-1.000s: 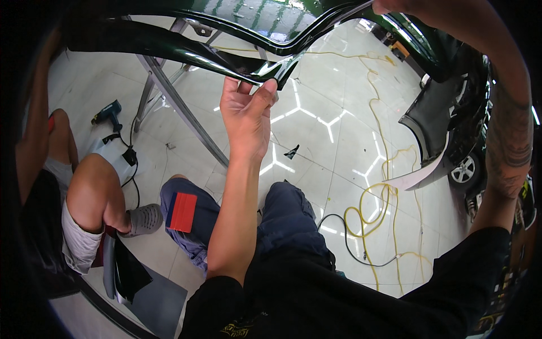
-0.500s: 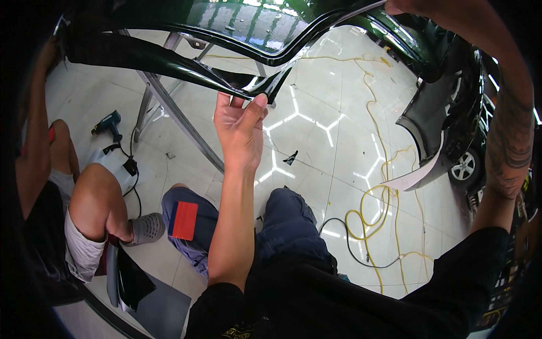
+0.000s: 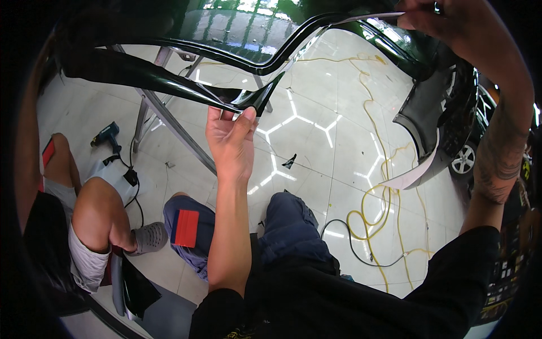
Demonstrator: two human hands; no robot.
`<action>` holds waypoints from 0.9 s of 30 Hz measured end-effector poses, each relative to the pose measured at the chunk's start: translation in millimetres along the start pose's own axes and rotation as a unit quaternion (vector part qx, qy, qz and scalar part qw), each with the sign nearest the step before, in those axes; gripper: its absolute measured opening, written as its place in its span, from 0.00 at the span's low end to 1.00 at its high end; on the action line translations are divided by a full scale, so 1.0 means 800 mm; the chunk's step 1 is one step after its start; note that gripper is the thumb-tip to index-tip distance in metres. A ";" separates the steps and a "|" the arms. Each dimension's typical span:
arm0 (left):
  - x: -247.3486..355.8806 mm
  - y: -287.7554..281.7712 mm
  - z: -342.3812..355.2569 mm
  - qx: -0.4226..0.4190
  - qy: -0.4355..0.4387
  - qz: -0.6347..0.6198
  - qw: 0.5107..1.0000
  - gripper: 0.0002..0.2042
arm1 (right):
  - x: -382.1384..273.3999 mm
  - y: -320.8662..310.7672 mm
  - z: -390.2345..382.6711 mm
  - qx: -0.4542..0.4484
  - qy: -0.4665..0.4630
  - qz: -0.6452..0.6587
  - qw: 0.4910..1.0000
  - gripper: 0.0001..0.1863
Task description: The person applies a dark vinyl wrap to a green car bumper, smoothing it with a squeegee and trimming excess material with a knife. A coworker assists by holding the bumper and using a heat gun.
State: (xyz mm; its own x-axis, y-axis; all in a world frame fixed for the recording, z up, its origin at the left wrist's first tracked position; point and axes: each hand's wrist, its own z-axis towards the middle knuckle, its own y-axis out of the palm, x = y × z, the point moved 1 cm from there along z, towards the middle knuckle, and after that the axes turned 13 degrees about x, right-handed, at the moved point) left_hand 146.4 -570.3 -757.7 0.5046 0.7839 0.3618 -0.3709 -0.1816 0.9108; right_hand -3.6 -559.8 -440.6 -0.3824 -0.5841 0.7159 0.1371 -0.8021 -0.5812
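we found dark film [image 3: 164, 80] still loose from green panel [image 3: 237, 42]; left fingers [image 3: 244, 122] pinched it, right fingers [image 3: 415, 21] a pale strip [image 3: 370, 17].

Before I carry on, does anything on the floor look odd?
Yes: a small dark scrap lies on the pale tiles like a stray offcut, and the yellow cord sprawls in untidy loops to its right.

The person wears a black short-sleeved cloth T-shirt [image 3: 333, 305] with a small yellow print [image 3: 240, 334] on its front, and creased navy-blue cloth legwear [image 3: 291, 229] over the thighs. Dark, finely patterned tattoos [image 3: 497, 169] mark the right forearm [image 3: 507, 110]; the left hand [image 3: 231, 141] and right hand [image 3: 437, 24] are bare.
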 end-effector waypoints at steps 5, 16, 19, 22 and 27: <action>0.006 0.009 -0.003 0.022 -0.007 0.007 1.000 0.15 | 0.008 0.011 -0.021 0.018 0.022 0.033 0.999 0.07; 0.002 -0.005 0.002 -0.018 -0.009 -0.001 1.000 0.20 | 0.007 0.039 -0.073 0.091 0.059 0.152 0.982 0.07; 0.007 -0.010 0.003 0.004 -0.002 0.022 1.000 0.21 | 0.008 0.057 -0.085 0.154 0.019 0.164 0.974 0.07; 0.007 -0.005 0.001 0.007 -0.001 0.048 0.999 0.17 | 0.006 0.063 -0.100 0.154 0.049 0.164 0.973 0.07; 0.008 -0.004 0.000 0.018 0.001 0.065 0.998 0.16 | 0.004 0.073 -0.119 0.173 0.091 0.179 0.964 0.07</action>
State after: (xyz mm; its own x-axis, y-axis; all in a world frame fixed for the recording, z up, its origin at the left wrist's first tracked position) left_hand 150.9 -564.9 -758.3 0.4528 0.7536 0.4765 -0.4043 -0.3027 0.8631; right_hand -83.4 -596.8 -509.2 -0.4032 -0.8253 0.3954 0.5751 -0.5646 -0.5920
